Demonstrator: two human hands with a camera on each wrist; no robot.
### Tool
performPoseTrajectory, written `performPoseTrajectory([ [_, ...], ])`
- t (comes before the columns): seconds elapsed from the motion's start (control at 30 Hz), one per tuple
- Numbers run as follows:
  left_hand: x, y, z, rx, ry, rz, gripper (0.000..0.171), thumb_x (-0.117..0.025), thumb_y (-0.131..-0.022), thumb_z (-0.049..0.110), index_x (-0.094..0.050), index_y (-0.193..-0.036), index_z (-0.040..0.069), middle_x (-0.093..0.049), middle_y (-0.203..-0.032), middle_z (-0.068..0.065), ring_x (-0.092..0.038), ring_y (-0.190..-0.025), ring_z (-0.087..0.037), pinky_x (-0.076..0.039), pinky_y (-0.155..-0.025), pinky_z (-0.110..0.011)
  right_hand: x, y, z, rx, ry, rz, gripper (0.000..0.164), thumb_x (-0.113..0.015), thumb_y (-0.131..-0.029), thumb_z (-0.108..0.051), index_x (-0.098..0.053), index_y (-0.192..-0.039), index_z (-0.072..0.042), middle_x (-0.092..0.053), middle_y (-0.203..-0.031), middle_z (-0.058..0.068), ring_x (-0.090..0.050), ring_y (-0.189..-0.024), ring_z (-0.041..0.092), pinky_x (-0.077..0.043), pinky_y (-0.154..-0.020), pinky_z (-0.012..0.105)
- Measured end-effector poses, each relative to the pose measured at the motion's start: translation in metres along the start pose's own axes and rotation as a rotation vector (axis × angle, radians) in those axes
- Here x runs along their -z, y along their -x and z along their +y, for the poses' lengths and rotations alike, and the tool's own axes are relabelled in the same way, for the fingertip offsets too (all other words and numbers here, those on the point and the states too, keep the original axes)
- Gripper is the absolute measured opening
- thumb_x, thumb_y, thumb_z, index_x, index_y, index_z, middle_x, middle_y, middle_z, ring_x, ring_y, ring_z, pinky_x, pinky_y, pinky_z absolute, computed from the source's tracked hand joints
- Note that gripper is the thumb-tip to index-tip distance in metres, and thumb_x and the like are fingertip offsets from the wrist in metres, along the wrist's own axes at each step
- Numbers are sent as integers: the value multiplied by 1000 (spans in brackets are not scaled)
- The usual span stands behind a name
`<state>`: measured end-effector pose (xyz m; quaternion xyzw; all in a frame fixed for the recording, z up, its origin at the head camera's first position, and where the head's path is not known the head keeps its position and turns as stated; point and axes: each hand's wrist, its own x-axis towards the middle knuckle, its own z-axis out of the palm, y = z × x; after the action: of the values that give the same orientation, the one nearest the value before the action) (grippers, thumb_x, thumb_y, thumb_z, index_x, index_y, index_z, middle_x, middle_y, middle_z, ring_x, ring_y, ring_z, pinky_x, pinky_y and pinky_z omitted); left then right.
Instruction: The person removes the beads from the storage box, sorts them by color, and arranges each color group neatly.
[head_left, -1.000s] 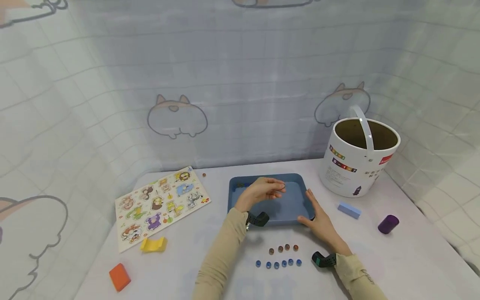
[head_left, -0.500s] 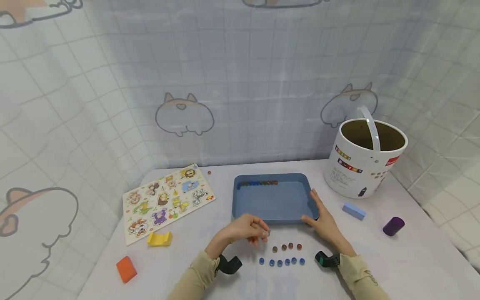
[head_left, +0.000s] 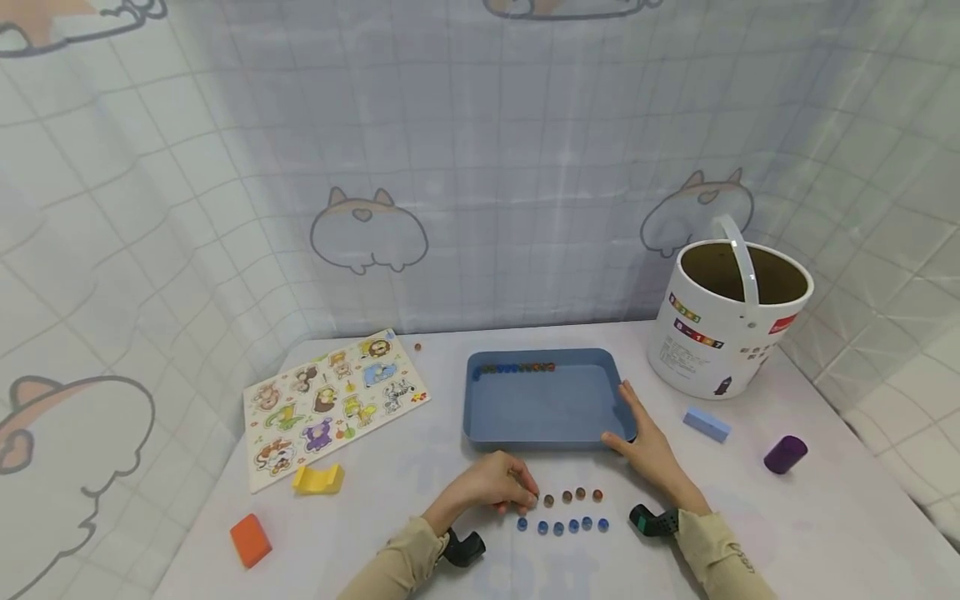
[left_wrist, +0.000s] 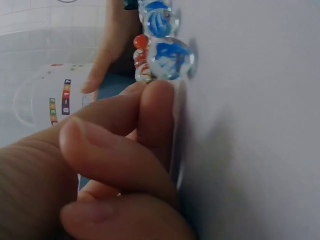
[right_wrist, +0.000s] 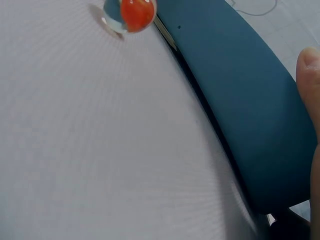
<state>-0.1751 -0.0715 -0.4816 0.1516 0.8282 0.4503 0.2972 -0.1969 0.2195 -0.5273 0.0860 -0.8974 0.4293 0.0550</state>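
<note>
My left hand (head_left: 497, 483) is low over the table, thumb and index fingertips pinching a small marble (head_left: 536, 497) that they mostly cover. It is at the left end of a row of red-brown marbles (head_left: 567, 497). Closer to me runs a row of blue marbles (head_left: 558, 528); one blue-and-clear marble (left_wrist: 171, 59) looms just beyond the fingertips in the left wrist view. My right hand (head_left: 647, 448) rests at the right front corner of the blue-grey tray (head_left: 551, 445), fingers extended along its side. Inside the tray, more marbles (head_left: 517, 367) line the back wall.
To the left lie an animal puzzle board (head_left: 333, 408), a yellow block (head_left: 318, 480) and an orange block (head_left: 251, 541). A white bucket (head_left: 697, 350), a light blue block (head_left: 707, 424) and a purple cylinder (head_left: 785, 454) stand right. One stray marble (head_left: 417, 347) is near the back edge.
My left hand has come from above the tray down to the table in front of it, carrying the marble to the row's left end. The right hand stays at the tray corner.
</note>
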Motion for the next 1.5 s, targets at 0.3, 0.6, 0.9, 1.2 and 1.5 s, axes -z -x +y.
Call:
performPoseTrajectory([
  [0.3,27,0,25,-93,32,-48,23,-65,-93,23,-71,-112,11,-72,-78,-17,-45,-42,-10,-35,-44,-22,0,0,-1,7,-5,-3,92,-72,-87,-31,-16,-156,-8,-6,-164,12,-17,-146,46,-21,-111,65],
  [0.6,66,-67,66,-153,233,27,37,-53,-101,27,-58,-132,7,-69,-107,-10,-62,-87,-32,-48,-71,-34,3,0,-3,12,-14,5,91,-72,-87,-30,-16,-155,-7,-7,-164,12,-17,-146,46,-20,-111,66],
  [0.9,59,-137,61,1,350,201,34,-49,-103,22,-60,-131,8,-70,-113,-14,-58,-69,-11,-42,-62,-23,2,-1,2,18,-24,11,90,-72,-87,-29,-17,-156,-11,-8,-164,11,-17,-146,46,-21,-111,65],
  [1.2,42,-155,57,85,306,429,26,-52,-100,14,-67,-120,7,-74,-97,-15,-58,-55,-8,-42,-50,-19,-4,0,2,30,-22,18,90,-72,-87,-31,-18,-156,-11,-9,-164,12,-18,-146,44,-21,-112,65],
  [1.5,39,-179,51,153,149,471,23,-54,-94,4,-71,-108,0,-72,-70,-9,-61,-47,-15,-51,-49,-27,-2,0,3,17,-17,16,90,-72,-87,-32,-18,-156,-11,-8,-164,11,-18,-146,44,-21,-111,66],
])
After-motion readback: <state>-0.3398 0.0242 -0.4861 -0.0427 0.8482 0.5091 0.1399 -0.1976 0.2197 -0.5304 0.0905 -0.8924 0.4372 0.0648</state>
